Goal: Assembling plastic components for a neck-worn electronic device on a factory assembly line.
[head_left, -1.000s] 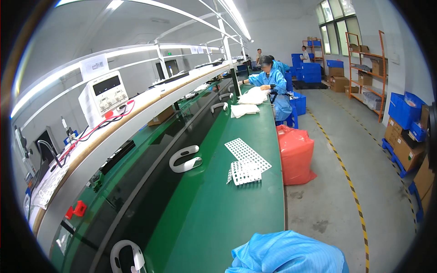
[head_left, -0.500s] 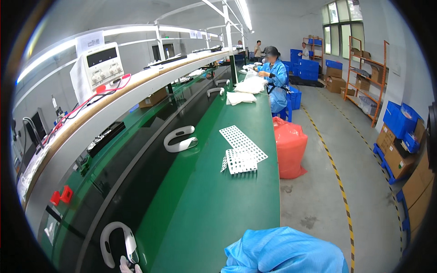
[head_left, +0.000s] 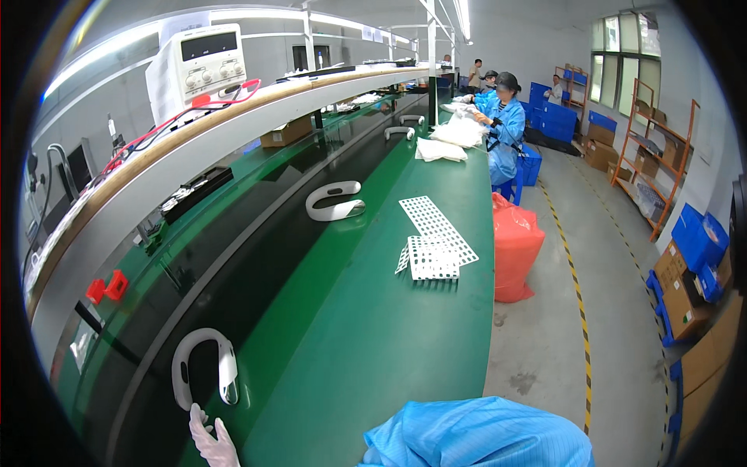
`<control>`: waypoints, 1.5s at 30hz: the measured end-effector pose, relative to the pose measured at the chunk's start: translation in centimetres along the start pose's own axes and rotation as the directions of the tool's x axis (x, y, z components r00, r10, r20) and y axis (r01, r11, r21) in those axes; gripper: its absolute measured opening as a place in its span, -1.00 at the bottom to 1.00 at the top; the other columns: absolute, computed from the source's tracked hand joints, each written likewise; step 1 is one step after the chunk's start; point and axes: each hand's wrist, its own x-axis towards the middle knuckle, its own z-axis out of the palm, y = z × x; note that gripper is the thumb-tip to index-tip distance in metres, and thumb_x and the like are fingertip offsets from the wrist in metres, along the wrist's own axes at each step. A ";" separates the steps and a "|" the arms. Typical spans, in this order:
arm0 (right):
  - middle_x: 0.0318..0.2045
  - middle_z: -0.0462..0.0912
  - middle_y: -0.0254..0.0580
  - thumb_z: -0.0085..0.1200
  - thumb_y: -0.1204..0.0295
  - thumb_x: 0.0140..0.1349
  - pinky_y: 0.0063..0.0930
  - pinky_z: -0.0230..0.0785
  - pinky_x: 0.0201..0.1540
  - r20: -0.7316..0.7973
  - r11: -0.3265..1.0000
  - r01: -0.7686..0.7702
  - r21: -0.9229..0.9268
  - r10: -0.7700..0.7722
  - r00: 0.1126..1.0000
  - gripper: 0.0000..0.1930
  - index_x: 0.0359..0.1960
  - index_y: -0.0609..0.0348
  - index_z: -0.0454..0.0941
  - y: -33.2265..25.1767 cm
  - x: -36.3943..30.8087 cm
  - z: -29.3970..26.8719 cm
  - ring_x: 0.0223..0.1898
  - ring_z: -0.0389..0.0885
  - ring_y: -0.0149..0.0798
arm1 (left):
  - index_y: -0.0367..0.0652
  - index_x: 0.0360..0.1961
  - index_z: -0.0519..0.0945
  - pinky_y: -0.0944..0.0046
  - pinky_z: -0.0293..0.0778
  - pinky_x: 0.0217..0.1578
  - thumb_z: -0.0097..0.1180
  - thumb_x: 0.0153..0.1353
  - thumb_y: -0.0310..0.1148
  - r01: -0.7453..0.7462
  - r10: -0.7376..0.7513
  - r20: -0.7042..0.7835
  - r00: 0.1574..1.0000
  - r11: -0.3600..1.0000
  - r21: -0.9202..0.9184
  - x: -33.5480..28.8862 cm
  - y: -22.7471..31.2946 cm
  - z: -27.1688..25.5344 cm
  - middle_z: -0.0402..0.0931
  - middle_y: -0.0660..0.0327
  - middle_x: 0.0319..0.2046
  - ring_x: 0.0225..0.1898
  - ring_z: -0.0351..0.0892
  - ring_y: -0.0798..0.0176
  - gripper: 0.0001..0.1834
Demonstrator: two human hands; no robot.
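Note:
My left hand [head_left: 212,440], in a white glove, is at the lower left with its fingers apart and nothing held. Its fingertips are close to the near end of a white U-shaped device [head_left: 184,381] on the dark belt; whether they touch is hard to tell. A similar white U-shaped device [head_left: 320,208] lies farther along the belt. At the lower middle a blue sleeve [head_left: 478,436] covers my right arm, and the right hand is out of sight. White sheets with rows of holes [head_left: 436,257] lie on the green bench to the right.
A power supply [head_left: 210,62] with a red lead stands on the shelf at left. Red blocks [head_left: 117,285] sit below it. White bags [head_left: 442,150] lie farther up the bench [head_left: 373,335], where a person in blue [head_left: 506,121] works. A red sack [head_left: 517,249] stands beside the bench.
The view has shifted, so the scene sits higher and more of my left hand shows. That hand has gone from the near device's right end to its left end.

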 end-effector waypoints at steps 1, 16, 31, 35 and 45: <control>-0.06 0.55 0.05 0.02 0.28 0.27 -0.05 0.38 0.08 0.002 1.000 0.005 -0.001 -0.005 1.000 -0.70 -0.09 0.22 0.53 -0.1 -0.2 0.2 -0.01 0.55 0.04 | -0.18 0.28 0.42 0.20 0.56 -0.11 0.21 0.32 -0.36 -0.003 0.003 0.004 1.000 1.000 0.002 0.0 0.2 0.0 0.56 0.01 0.05 -0.12 0.62 0.10 -0.48; -0.02 0.56 -0.14 0.01 0.28 0.19 -0.01 0.24 0.18 0.060 0.923 0.323 0.208 -0.342 0.938 -0.67 -0.07 0.17 0.56 -6.5 5.5 5.0 0.08 0.46 -0.09 | -0.17 0.28 0.40 0.10 0.53 -0.03 0.22 0.21 -0.47 -0.052 0.052 -0.054 0.997 0.999 0.005 0.1 -0.9 0.8 0.53 0.01 0.00 -0.01 0.57 -0.02 -0.42; -0.11 0.60 -0.19 -0.01 0.27 0.16 -0.09 0.23 0.15 -0.044 0.950 0.311 0.004 -0.311 0.950 -0.72 -0.18 0.11 0.59 -7.2 5.7 2.4 -0.01 0.49 -0.14 | -0.14 0.28 0.39 0.17 0.55 -0.08 0.27 0.18 -0.44 -0.148 0.150 -0.009 0.989 0.982 0.120 -0.3 -1.6 0.9 0.52 0.07 0.05 0.03 0.57 0.04 -0.39; -0.12 0.60 -0.20 -0.02 0.27 0.16 -0.09 0.23 0.14 -0.061 0.959 0.283 -0.009 -0.283 0.957 -0.72 -0.19 0.11 0.60 -7.3 5.6 2.4 -0.02 0.49 -0.14 | -0.23 0.23 0.41 0.06 0.49 0.08 0.29 0.16 -0.43 -0.134 0.134 0.008 0.991 0.986 0.100 -0.4 -1.2 0.9 0.52 -0.01 0.03 0.05 0.54 -0.10 -0.41; -0.19 0.60 -0.17 0.01 0.29 0.17 -0.11 0.27 0.09 -0.157 0.962 0.272 -0.011 -0.270 0.950 -0.78 -0.26 0.11 0.60 -7.0 5.7 1.9 -0.08 0.50 -0.10 | -0.21 0.13 0.47 0.06 0.52 0.04 0.34 0.11 -0.42 -0.223 0.228 -0.009 0.974 0.961 0.165 -0.1 -1.4 1.2 0.54 0.01 -0.05 0.02 0.54 -0.09 -0.46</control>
